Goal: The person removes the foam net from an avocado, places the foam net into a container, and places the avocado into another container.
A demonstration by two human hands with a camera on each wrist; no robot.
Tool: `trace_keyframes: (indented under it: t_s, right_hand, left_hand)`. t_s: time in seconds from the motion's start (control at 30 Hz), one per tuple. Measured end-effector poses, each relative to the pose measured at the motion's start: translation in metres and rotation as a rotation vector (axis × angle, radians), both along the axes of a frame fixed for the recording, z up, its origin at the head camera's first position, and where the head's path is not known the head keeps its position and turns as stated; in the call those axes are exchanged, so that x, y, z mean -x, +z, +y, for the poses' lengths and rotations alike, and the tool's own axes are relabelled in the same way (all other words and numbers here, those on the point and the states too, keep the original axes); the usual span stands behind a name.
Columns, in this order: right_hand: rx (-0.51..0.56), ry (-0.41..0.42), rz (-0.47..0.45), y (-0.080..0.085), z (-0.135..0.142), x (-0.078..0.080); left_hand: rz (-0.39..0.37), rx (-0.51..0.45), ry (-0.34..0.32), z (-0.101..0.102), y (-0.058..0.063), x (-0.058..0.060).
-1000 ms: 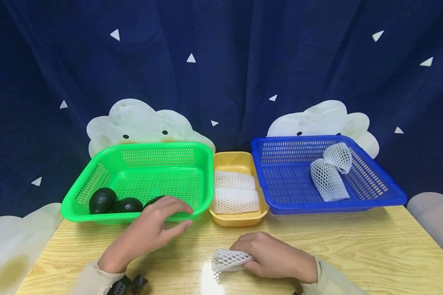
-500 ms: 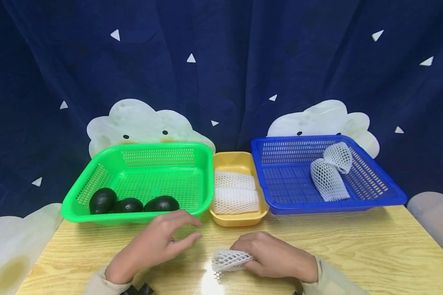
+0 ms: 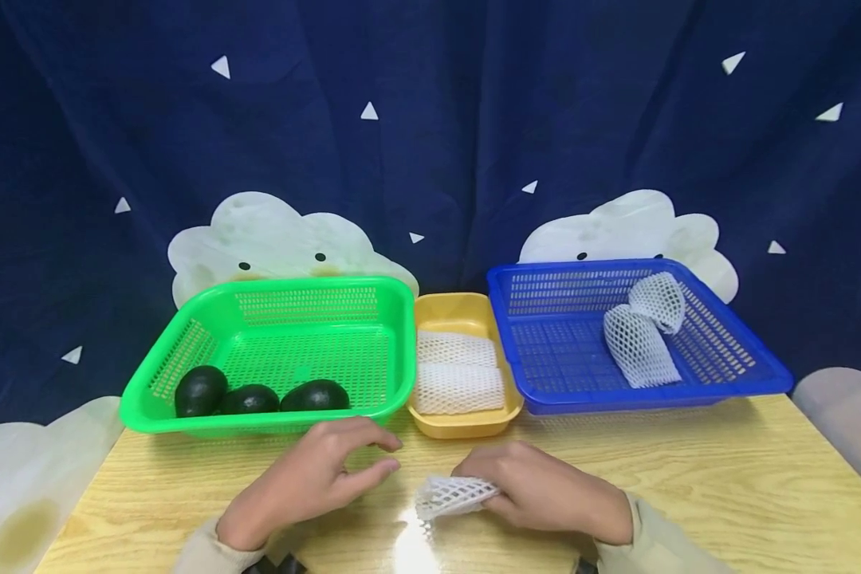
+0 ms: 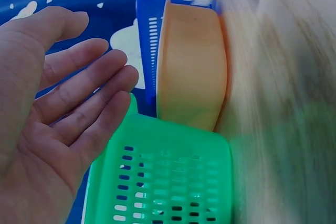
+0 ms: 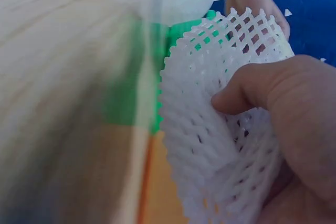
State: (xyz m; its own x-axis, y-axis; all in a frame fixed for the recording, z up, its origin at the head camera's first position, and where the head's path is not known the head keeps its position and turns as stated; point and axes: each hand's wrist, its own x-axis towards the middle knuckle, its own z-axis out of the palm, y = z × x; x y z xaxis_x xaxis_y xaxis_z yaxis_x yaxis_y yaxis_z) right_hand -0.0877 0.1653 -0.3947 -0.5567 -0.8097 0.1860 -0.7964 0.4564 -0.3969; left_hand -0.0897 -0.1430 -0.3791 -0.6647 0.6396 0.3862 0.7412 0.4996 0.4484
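My right hand (image 3: pixel 538 488) pinches a white foam fruit net (image 3: pixel 454 496) just over the table. In the right wrist view my thumb lies across the net (image 5: pixel 210 129); its open, zigzag-edged end points away and no fruit shows inside. My left hand (image 3: pixel 323 470) hovers in front of the green basket (image 3: pixel 395 351), empty, its fingers loosely bent. The left wrist view shows its bare palm (image 4: pixel 68 108). Several dark, glossy avocados (image 3: pixel 316 395) lie along the near side of the green basket.
A yellow tray (image 3: pixel 466 430) with folded white foam nets (image 3: pixel 459 389) stands between the green basket and a blue basket (image 3: pixel 560 351). The blue basket holds two net-covered pieces (image 3: pixel 638 347). A dark blue curtain (image 3: pixel 445 143) hangs behind the wooden table (image 3: pixel 689 454).
My left hand has drawn back from the green basket toward the net, bringing the rightmost avocado into sight. My right hand keeps the net and has risen slightly, shifting a little right.
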Motion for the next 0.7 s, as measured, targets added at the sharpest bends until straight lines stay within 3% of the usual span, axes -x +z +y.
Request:
trace_keyframes:
  t_s: [0.4, 0.7]
  right_hand:
    - [0.033, -0.034, 0.078, 0.027, 0.007, -0.004]
    - [0.059, -0.036, 0.142, 0.044, 0.010, 0.007]
  left_hand:
    - [-0.081, 0.033, 0.002, 0.003, -0.005, 0.002]
    - [-0.087, 0.038, -0.014, 0.004, -0.007, 0.003]
